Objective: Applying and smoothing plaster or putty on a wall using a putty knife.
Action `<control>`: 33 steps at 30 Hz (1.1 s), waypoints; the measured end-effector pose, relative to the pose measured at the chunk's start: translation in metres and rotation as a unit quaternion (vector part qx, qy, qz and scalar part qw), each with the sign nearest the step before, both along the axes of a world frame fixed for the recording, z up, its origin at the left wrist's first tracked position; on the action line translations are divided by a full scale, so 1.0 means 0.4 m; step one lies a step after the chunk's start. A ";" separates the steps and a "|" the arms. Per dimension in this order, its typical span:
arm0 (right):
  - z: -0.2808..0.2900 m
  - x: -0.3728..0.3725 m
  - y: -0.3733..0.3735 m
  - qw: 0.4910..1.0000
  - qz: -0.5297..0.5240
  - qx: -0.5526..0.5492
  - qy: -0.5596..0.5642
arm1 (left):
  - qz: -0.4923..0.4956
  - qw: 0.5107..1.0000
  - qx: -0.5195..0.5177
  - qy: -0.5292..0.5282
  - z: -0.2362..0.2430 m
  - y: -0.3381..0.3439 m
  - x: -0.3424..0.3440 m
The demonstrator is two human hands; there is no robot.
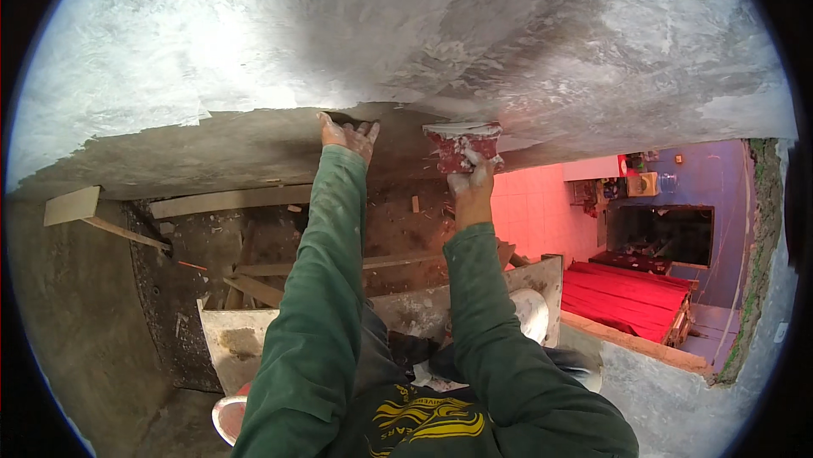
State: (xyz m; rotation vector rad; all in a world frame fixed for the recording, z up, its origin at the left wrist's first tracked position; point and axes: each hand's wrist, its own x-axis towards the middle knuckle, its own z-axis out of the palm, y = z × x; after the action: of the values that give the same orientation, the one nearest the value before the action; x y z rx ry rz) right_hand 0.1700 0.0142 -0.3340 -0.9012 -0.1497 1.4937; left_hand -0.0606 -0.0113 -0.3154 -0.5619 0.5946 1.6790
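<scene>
High on a grey plastered wall (237,34), my right hand (472,183) grips a red putty scraper (449,144) smeared with white paste, its long edge against the surface. My left hand (349,136), dusted white, is raised to the same surface left of the scraper, fingers apart and slightly bent, a dark shadow just beyond their tips. White patches of coating cover much of the wall, with darker bare grey along the band by my hands.
Below are a scaffold board (229,348), a pale bucket (529,314), another red-and-white bucket (229,416), loose planks (398,260) and a debris-strewn floor (195,288). Right, an opening shows a pink tiled floor (529,212), a red-covered bed (618,301) and a dark screen (669,233).
</scene>
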 end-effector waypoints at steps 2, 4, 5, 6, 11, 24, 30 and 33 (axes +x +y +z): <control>0.047 -0.064 -0.033 1.000 0.009 0.001 0.003 | 0.009 0.999 -0.025 0.019 -0.017 -0.022 -0.023; 0.110 -0.119 -0.058 1.000 0.012 0.017 0.002 | 0.008 1.000 0.009 -0.017 -0.052 -0.021 -0.042; 0.129 -0.136 -0.070 0.999 0.007 0.032 -0.016 | 0.007 1.000 0.012 -0.016 -0.056 -0.016 -0.039; 0.151 -0.157 -0.081 0.998 0.000 0.048 -0.033 | 0.006 1.000 0.009 -0.006 -0.050 -0.013 -0.033; 0.183 -0.321 -0.172 0.775 0.077 0.227 -0.585 | -0.005 1.000 0.007 -0.008 -0.064 0.002 -0.013; 0.135 -0.165 -0.237 0.994 0.089 0.042 0.044 | -0.013 0.999 0.031 -0.003 -0.098 0.009 -0.001; 0.013 -0.185 -0.136 0.990 0.092 -0.035 0.100 | 0.015 1.000 0.014 -0.009 -0.056 -0.003 -0.032; 0.047 -0.191 -0.129 0.991 0.091 -0.002 0.094 | 0.027 0.999 0.011 -0.020 -0.028 -0.006 -0.024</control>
State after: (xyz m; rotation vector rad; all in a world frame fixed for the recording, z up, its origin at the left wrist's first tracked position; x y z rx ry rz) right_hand 0.0935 -0.0373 -0.3154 -0.7604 -0.0936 1.7407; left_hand -0.0703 -0.0139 -0.3268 -0.5989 0.5351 1.7198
